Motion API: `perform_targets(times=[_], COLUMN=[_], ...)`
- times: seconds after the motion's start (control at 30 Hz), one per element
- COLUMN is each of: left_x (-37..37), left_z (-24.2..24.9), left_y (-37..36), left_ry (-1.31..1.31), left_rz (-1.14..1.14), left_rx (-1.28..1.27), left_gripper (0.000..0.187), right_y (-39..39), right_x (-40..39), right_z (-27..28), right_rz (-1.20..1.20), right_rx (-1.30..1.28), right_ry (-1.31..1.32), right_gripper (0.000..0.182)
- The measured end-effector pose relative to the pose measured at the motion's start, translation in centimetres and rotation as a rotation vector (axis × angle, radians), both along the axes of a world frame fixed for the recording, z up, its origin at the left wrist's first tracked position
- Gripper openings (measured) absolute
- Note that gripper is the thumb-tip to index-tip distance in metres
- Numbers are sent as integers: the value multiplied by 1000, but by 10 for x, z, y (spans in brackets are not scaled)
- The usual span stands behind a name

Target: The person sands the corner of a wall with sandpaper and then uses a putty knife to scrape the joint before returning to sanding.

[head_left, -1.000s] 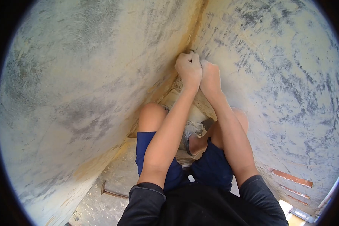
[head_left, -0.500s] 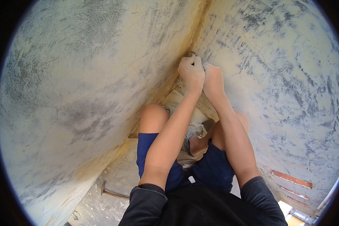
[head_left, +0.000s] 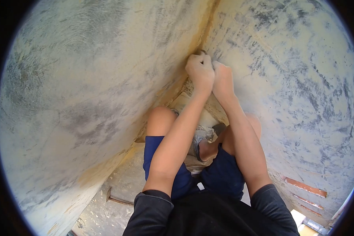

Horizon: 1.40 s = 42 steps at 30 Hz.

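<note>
Side by side and touching, both my hands are raised into the corner where two rough walls meet. My left hand (head_left: 200, 72), dusty pale, is closed, fingers curled in toward the brown corner seam (head_left: 209, 24). A small dark rounded edge (head_left: 201, 52) shows just above its knuckles; its kind cannot be made out. My right hand (head_left: 223, 78) is closed too, pressed against the left hand beside the right wall (head_left: 295, 86). Its fingertips are hidden, and so is anything inside them.
The left wall (head_left: 74, 86), scuffed grey and cream, slopes close along my left arm. My bent knees and a shoe (head_left: 196, 145) are below my hands. A metal bracket (head_left: 120, 201) lies on the dusty floor (head_left: 100, 212). Reddish slots (head_left: 306, 187) mark the lower right wall.
Both hands have shifted slightly upward along the corner, staying closed and together. The dark edge above the left knuckles has moved up with them.
</note>
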<state>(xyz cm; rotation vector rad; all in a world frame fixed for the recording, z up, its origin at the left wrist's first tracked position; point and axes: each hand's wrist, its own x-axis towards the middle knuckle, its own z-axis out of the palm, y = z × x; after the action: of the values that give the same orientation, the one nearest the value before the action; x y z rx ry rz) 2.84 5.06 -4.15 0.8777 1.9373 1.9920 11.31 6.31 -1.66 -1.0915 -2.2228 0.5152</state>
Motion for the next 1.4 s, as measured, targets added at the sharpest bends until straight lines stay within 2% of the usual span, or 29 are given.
perform_targets(times=[0.27, 0.4, 0.47, 0.57, 0.67, 0.77, 1.0, 1.07, 1.17, 1.27, 1.4], left_x=[11, 1, 3, 32, 44, 40, 34, 35, 13, 8, 20], left_z=[2, -19, -28, -39, -23, -12, -17, -9, -24, -20, -31], left_y=[-14, -6, -5, -14, -21, -17, -9, -19, -8, -8, -9], left_ry=[43, 42, 68, -16, -63, -58, 37, -26, 80, -63, 1], left_rz=[-21, 12, -18, 39, -31, 19, 32, -50, -38, -61, -16], left_rx=[-3, 7, -149, -63, -36, -18, 23, -5, -32, -71, 37], left_gripper=[24, 23, 23, 22, 22, 23, 26, 28, 25, 26, 28], right_y=[-14, 1, 3, -5, -6, -7, -7, -16, -6, -4, -19], right_x=[11, 2, 10, 34, 47, 38, 37, 34, 17, 10, 21], right_z=[2, -18, -23, -29, -24, -11, -13, -6, -17, -19, -11], right_rz=[-17, 10, 54, 63, 28, 47, 58, -12, 32, -9, -41], right_rx=[-36, -40, -15, 14, -44, -20, 36, -87, 25, 19, 10], right_ry=[-51, -77, -166, -262, -229, -135, -158, -157, -120, -175, -183], right_gripper=[14, 14, 13, 13, 11, 11, 9, 8, 9, 10, 10])
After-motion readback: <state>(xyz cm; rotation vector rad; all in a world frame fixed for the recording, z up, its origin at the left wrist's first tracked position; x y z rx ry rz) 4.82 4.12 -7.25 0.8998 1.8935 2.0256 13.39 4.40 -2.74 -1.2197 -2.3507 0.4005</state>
